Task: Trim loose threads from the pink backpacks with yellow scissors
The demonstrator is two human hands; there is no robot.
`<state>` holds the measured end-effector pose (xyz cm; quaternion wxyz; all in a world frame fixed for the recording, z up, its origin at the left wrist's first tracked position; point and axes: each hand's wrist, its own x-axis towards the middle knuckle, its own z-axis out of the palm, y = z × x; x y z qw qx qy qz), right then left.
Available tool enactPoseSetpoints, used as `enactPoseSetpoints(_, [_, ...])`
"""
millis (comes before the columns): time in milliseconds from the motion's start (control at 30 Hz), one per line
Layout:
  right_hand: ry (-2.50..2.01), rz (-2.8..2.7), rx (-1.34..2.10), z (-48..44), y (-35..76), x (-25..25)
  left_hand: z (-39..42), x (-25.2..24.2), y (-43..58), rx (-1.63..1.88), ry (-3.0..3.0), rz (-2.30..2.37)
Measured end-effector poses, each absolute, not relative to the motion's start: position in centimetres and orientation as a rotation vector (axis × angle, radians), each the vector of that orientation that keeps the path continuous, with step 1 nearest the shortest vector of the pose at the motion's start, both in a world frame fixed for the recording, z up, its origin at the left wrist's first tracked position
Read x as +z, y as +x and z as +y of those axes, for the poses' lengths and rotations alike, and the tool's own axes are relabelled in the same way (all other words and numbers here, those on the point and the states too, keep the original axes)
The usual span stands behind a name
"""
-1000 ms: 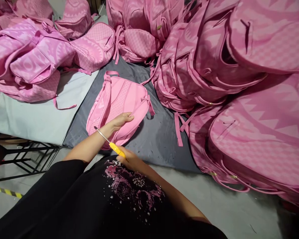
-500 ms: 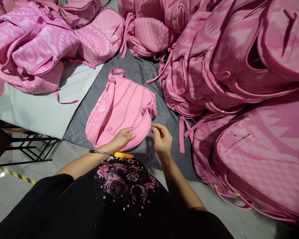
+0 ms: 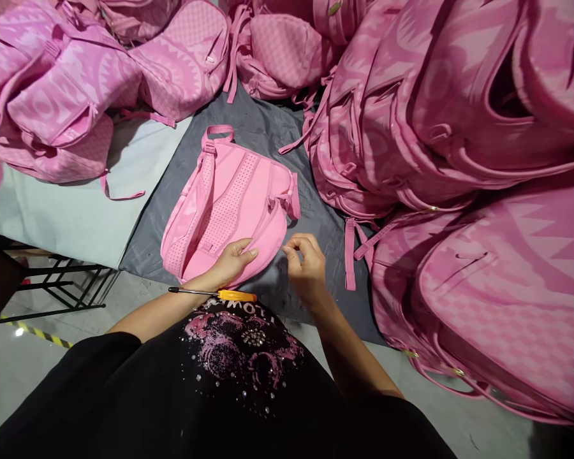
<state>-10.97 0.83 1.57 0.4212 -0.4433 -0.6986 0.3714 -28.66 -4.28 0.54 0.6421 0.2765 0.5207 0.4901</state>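
Note:
A small pink backpack (image 3: 249, 172) lies back panel up in front of me, its perforated strap along the left side. My left hand (image 3: 234, 260) grips its near edge, the thumb on top pointing right. Just off the bag's right edge, my right hand (image 3: 307, 262) is closed in a pinch; whatever sits between the fingertips is too small to make out. An orange-handled tool (image 3: 238, 296) with a thin dark shaft lies across the view by my left forearm, close to my black shirt.
Large pink backpacks (image 3: 507, 280) are piled high on the right. More pink backpacks (image 3: 71, 95) crowd the left and back. Dark grey sheeting (image 3: 157, 236) covers the surface under the bag, beside a pale sheet (image 3: 100, 223). A black metal frame (image 3: 71, 287) stands at lower left.
My right hand, still pinched, has shifted slightly left. The left hand keeps its hold on the backpack. The whole view has moved a little.

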Motion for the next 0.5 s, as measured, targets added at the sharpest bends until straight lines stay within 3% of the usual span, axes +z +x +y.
enactPoseSetpoints(133, [-0.743, -1.717, 1.624, -0.5, -9.7, 3.9, -4.1, 0.4, -28.8, 1.154, 0.571, 1.221])
enactPoseSetpoints(200, [-0.732, -1.653, 1.791, -0.6, -9.5, 3.9, -4.1, 0.4, -28.9, 1.161, 0.577, 1.214])
enactPoseSetpoints(333, [-1.234, -1.566, 1.313, -0.1, -10.5, 1.9, -4.3, 0.6, -28.8, 1.151, 0.617, 1.193])
enactPoseSetpoints(500, [-1.159, -1.759, 0.925, 0.9, -12.1, -0.7, -4.4, 0.9, -28.8, 1.127, 0.709, 1.196])
